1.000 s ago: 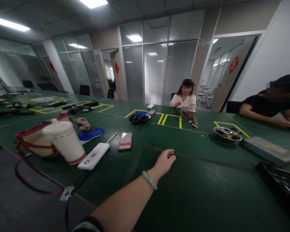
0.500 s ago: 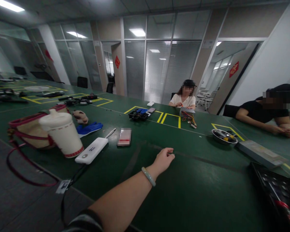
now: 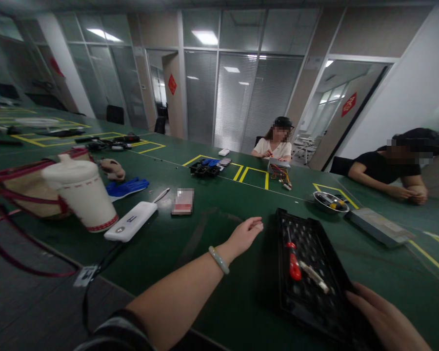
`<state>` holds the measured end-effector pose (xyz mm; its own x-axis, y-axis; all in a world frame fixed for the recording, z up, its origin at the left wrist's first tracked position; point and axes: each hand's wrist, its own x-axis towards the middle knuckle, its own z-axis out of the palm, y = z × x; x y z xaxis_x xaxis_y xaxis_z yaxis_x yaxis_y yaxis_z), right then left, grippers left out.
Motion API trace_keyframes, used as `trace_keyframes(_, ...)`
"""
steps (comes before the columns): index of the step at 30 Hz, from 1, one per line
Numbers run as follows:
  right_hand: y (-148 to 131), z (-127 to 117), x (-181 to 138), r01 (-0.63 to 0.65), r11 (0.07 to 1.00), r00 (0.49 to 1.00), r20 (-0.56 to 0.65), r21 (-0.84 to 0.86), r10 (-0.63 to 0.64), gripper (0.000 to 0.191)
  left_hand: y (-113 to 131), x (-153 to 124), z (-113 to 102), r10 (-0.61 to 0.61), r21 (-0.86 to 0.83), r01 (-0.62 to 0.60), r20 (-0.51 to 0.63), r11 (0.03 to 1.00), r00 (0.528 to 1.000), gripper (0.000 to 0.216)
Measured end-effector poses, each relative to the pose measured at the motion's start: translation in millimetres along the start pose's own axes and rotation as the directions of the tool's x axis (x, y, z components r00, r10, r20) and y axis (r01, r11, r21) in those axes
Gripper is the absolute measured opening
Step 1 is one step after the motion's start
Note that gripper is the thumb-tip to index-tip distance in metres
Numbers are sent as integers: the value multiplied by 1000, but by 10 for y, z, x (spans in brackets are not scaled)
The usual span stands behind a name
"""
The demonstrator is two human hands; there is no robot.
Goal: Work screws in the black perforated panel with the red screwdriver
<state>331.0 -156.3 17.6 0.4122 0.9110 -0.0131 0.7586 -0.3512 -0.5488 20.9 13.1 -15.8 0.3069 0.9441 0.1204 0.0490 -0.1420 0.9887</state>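
Note:
In the head view a black tray (image 3: 309, 312) with a bumpy floor lies slightly askew on the green table, low and to the right. My right hand (image 3: 386, 314) grips its right edge, thumb over the rim; the other fingers are hidden. Inside the tray are a red-handled screwdriver (image 3: 293, 263) and a small pale, whitish part (image 3: 314, 276), whose kind I cannot make out. Just left of the tray, my left hand (image 3: 246, 236), with a bangle on the wrist, hovers over or rests on the table. Its fingers are loosely extended and hold nothing.
On the left are a white lidded cup (image 3: 82, 197), a bag (image 3: 25, 187), a white power bank (image 3: 131, 222) and a blue glove (image 3: 128, 187). A metal bowl (image 3: 324, 208) and a grey box (image 3: 380, 226) stand beyond the tray. Two people sit across the table.
My right hand has come into view, and the black tray has moved left from the right edge toward the middle. My left hand has stayed nearly in place.

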Motion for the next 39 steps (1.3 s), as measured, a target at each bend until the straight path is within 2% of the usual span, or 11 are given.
trace_keyframes(2, -228, 187, 73, -16, 993, 993, 119, 116, 2, 49, 4, 4, -1, 23, -2, -23, -22, 1000, 1000, 43)
trace_keyframes(4, -446, 352, 124, 67, 987, 976, 198, 143, -95, 54, 4, 14, -22, 27, 6, -27, -57, 1000, 998, 43)
trace_keyframes(10, -685, 586, 234, 200, 979, 946, 254, 33, -201, 47, -5, 66, -102, -34, 29, 40, -175, 999, 984, 44)
trace_keyframes(13, -732, 561, 210, 242, 967, 943, 255, -80, -215, 46, 0, 76, -93, -61, 24, 66, -180, 998, 982, 40)
trace_keyframes(15, -819, 520, 164, 273, 945, 951, 200, -179, -236, 53, -2, 81, -80, -71, 20, 76, -177, 997, 982, 39)
trace_keyframes(18, -1015, 486, 113, 365, 882, 931, 130, -299, -341, 59, -23, 93, -68, -81, 18, 85, -170, 996, 982, 41)
trace_keyframes(22, -1229, 570, 152, 505, 797, 863, 220, -332, -455, 37, -45, 109, -74, -71, 25, 76, -155, 997, 985, 40)
trace_keyframes(25, -1286, 679, 229, 517, 784, 855, 236, -344, -461, 25, -33, 108, -87, -55, 43, 62, -155, 997, 986, 37)
trace_keyframes(29, -1291, 687, 267, 489, 808, 872, 217, -328, -440, 16, -1, 100, -96, -44, 69, 55, -161, 996, 986, 35)
trace_keyframes(34, -1308, 416, 72, 467, 846, 882, 208, -256, -424, 16, -12, 117, -85, -53, 96, 70, -173, 993, 984, 36)
trace_keyframes(39, -1344, 311, -123, 527, 850, 750, 468, 3, -467, 19, -52, 131, -84, -52, 125, 75, -175, 989, 983, 37)
